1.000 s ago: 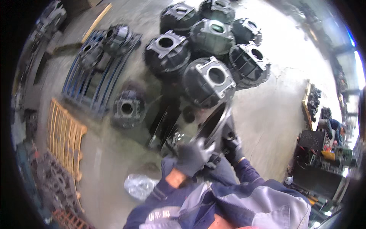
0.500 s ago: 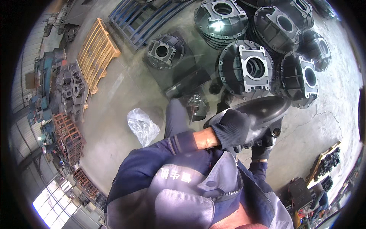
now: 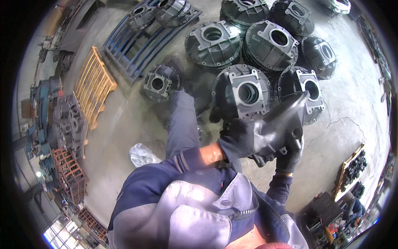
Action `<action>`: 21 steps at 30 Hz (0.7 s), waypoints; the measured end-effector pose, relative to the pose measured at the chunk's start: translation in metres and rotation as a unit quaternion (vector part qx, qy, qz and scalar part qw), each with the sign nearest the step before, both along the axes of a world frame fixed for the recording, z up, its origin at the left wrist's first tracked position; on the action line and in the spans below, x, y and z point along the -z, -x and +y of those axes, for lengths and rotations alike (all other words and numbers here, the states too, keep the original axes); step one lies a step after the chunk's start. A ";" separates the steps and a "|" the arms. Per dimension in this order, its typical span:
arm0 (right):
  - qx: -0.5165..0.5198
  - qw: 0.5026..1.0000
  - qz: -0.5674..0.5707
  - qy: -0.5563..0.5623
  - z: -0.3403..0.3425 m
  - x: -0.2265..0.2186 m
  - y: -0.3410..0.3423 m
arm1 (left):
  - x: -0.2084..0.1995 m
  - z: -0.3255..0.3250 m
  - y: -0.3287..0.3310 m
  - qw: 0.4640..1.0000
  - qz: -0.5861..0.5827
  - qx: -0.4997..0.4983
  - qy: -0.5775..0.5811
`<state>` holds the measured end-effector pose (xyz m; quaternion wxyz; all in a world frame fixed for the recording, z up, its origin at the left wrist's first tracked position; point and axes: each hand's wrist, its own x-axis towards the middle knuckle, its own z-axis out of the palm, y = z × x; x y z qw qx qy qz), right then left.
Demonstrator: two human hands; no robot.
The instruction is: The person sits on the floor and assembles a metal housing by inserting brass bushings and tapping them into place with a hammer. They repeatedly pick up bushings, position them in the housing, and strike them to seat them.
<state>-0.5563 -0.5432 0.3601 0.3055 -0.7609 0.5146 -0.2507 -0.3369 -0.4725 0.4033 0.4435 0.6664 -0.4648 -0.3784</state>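
Two knit-gloved hands clamp their grip on a dark, curved metal casting.

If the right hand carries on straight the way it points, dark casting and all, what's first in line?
Probably the pale-flanged housing at the right of the nearest pair: it lies beyond the right hand and dark casting in the picture. Depth is unclear, so the hand might pass above it.

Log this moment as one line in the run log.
Left hand: gloved, holding dark metal casting | right hand: gloved, holding its right side | around: flanged housings, wooden pallet, clear plastic bag
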 end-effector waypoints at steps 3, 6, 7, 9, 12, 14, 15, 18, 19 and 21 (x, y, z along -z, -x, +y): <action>0.049 0.996 -0.058 -0.042 -0.025 -0.007 -0.027 | -0.007 -0.020 -0.032 0.998 0.058 -0.016 -0.032; 0.127 0.961 -0.220 -0.111 -0.049 -0.010 -0.070 | -0.009 -0.036 -0.076 0.991 0.120 -0.050 -0.041; 0.128 0.943 -0.275 -0.137 -0.059 -0.013 -0.086 | -0.007 -0.043 -0.095 0.992 0.104 -0.066 0.007; 0.074 0.996 -0.029 0.030 -0.081 -0.018 -0.124 | 0.003 -0.051 -0.143 0.989 0.135 -0.030 -0.058; 0.034 0.998 -0.037 -0.044 -0.119 -0.017 -0.200 | 0.026 -0.070 -0.219 0.992 -0.035 -0.087 0.089; 0.074 0.948 -0.203 -0.232 -0.137 -0.015 -0.255 | 0.045 -0.072 -0.262 0.992 -0.039 -0.120 -0.007; 0.047 0.947 -0.215 -0.234 -0.146 -0.013 -0.283 | 0.059 -0.079 -0.285 0.984 -0.113 -0.136 -0.008; 0.044 0.930 -0.145 -0.335 -0.169 -0.001 -0.362 | 0.105 -0.085 -0.325 0.964 -0.112 -0.234 0.063; 0.021 0.924 -0.141 -0.354 -0.176 0.005 -0.386 | 0.124 -0.085 -0.336 0.955 -0.087 -0.276 0.062; -0.032 0.920 -0.143 -0.364 -0.187 0.024 -0.430 | 0.170 -0.081 -0.353 0.944 -0.118 -0.307 0.009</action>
